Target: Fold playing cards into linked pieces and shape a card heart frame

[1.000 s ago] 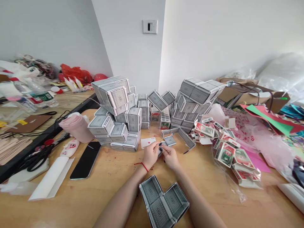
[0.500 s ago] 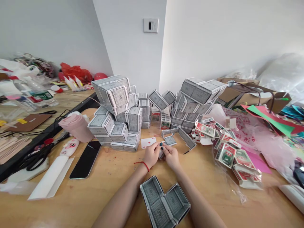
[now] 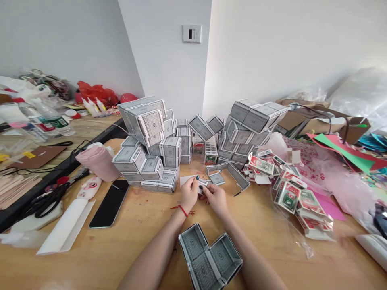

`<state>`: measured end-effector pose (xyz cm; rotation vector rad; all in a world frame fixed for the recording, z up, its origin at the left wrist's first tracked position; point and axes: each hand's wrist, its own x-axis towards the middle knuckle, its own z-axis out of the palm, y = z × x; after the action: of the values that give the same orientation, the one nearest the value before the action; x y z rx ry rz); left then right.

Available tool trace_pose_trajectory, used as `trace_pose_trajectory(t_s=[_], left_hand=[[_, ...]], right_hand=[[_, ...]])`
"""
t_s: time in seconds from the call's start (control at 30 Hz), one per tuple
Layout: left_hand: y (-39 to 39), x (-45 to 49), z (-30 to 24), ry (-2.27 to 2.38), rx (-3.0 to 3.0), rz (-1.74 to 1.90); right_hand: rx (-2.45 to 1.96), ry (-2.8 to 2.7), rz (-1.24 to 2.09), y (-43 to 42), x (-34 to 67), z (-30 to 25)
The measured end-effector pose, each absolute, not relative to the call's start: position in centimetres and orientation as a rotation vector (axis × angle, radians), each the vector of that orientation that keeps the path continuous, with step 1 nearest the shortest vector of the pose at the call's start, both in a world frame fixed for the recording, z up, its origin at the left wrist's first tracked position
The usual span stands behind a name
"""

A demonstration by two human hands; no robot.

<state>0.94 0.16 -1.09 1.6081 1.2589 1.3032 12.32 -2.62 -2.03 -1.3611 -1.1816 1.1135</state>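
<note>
My left hand [image 3: 189,193] and my right hand [image 3: 217,197] meet over the wooden table [image 3: 136,237], both pinching a small stack of playing cards [image 3: 203,184] between the fingertips. A red string circles my left wrist. Under the left fingers lies a face-up white card [image 3: 183,179]. One face-down card [image 3: 217,178] rests just beyond the hands. Close to me, between my forearms, stands an L-shaped set of open trays built from grey-backed cards [image 3: 209,257].
Piles of grey card boxes [image 3: 151,141] rise behind the hands, a second heap [image 3: 250,121] at the right. Red-and-green card packs [image 3: 290,189] spill from plastic on the right. A black phone [image 3: 110,202], pink cup [image 3: 98,161], scissors [image 3: 45,201] and white folded paper [image 3: 65,231] lie left.
My left hand has shifted slightly forward over the face-up card, hiding its red mark, and the small card stack has risen a little between both hands.
</note>
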Motion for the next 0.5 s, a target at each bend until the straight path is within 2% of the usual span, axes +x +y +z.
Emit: trace_pose_trajectory(t_s=[0.5], left_hand=[[0.11,0.69,-0.84,1.171,1.687,1.258]], right_hand=[[-1.196,-1.093,1.287,-2.38,13.13,-1.82]])
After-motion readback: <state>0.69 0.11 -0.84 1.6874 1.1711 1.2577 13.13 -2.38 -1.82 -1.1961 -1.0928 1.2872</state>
